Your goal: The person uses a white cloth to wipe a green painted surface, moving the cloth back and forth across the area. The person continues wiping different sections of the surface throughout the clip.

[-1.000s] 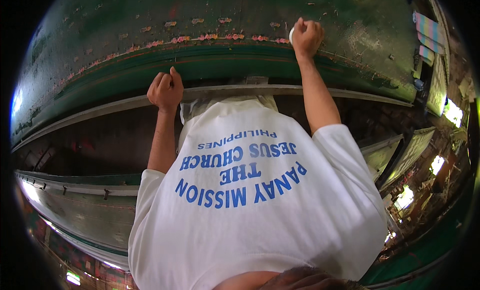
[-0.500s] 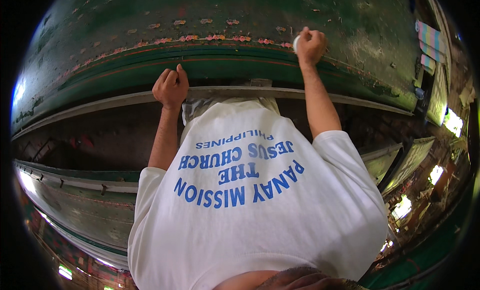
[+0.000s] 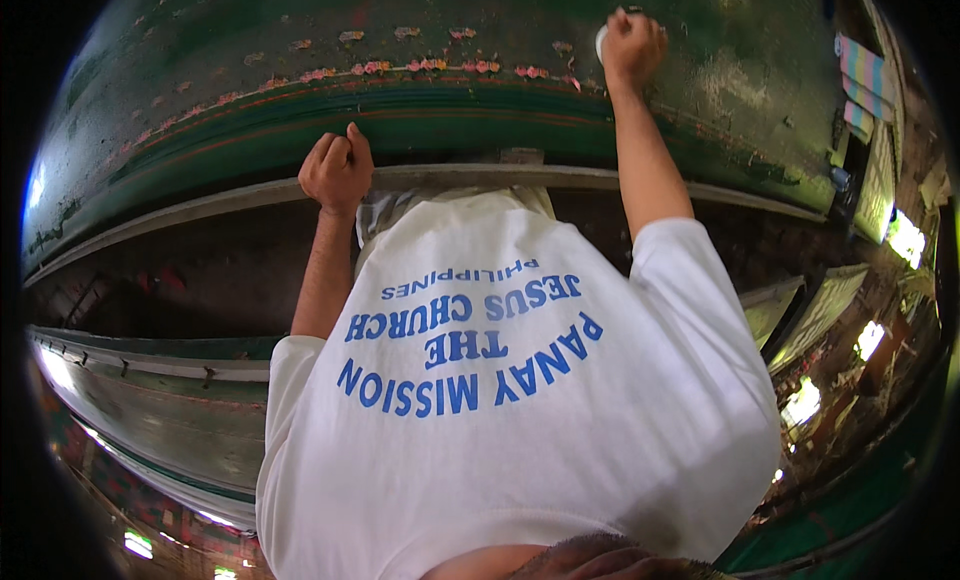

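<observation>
My right hand (image 3: 635, 55) is closed over the long green table (image 3: 500, 115), beyond a row of small pink patterned prints. A white round-edged thing (image 3: 601, 45) shows at its left side; its kind cannot be made out. My left hand (image 3: 337, 169) is a fist with the thumb side up, over the table's near edge. The inside of that fist is hidden, so anything in it does not show. The pink prints (image 3: 427, 66) run in a line along the table, with a sparser row of fainter prints (image 3: 406, 33) behind them.
A pale rail (image 3: 440, 172) borders the near side of the table, close to my waist. Striped cloth (image 3: 863, 78) hangs at the far right. Another long table (image 3: 160, 400) stands at the lower left. Framed screens (image 3: 820, 315) lean at the right, near scattered debris.
My right hand has moved farther from me across the table and slightly right, with the white thing still at its side. My left hand stays closed near the table edge.
</observation>
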The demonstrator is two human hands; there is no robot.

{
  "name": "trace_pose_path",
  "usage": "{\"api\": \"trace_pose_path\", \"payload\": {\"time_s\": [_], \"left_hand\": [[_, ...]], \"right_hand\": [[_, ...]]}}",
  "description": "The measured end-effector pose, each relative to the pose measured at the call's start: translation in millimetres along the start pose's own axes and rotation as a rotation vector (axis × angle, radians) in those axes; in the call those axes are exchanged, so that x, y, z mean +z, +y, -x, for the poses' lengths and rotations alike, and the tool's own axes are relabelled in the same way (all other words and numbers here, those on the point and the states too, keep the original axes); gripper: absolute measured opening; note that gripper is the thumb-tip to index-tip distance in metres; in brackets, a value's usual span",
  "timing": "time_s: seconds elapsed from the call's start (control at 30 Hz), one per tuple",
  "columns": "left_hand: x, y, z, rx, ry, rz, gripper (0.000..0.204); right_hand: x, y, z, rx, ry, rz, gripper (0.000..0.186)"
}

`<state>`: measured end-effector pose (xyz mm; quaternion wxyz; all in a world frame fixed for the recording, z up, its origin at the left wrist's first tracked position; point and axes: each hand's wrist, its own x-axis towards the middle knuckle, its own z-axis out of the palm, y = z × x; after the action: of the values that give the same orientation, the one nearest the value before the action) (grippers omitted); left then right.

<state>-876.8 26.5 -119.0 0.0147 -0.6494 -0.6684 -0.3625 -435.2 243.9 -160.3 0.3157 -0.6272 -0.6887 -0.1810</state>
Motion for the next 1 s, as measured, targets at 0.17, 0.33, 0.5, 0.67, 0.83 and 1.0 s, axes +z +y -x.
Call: {"api": "trace_pose_path", "payload": {"time_s": [0.17, 0.33, 0.5, 0.67, 0.83, 1.0], "left_hand": [[-4, -4, 7, -0.018, -0.01, -0.017, 0.051], [-1, -3, 6, -0.004, 0.012, -0.02, 0.052], [-1, -1, 3, -0.002, -0.013, -0.014, 0.052], [-6, -2, 8, -0.039, -0.017, -0.025, 0.051], [0, 2, 1, -0.055, -0.028, -0.018, 0.051], [-4, 3, 4, -0.082, -0.06, -0.049, 0.051]], "right_hand": [[-1, -62, 23, -0.019, -0.048, -0.105, 0.026], [-15, -1, 17, 0.013, -0.073, -0.061, 0.024], [13, -32, 1, 0.053, -0.01, -0.055, 0.022], [-26, -51, 36, -0.086, -0.115, -0.231, 0.022], [7, 20, -3, -0.084, 0.006, -0.055, 0.024], [-8, -61, 26, -0.167, -0.103, -0.286, 0.022]]}}
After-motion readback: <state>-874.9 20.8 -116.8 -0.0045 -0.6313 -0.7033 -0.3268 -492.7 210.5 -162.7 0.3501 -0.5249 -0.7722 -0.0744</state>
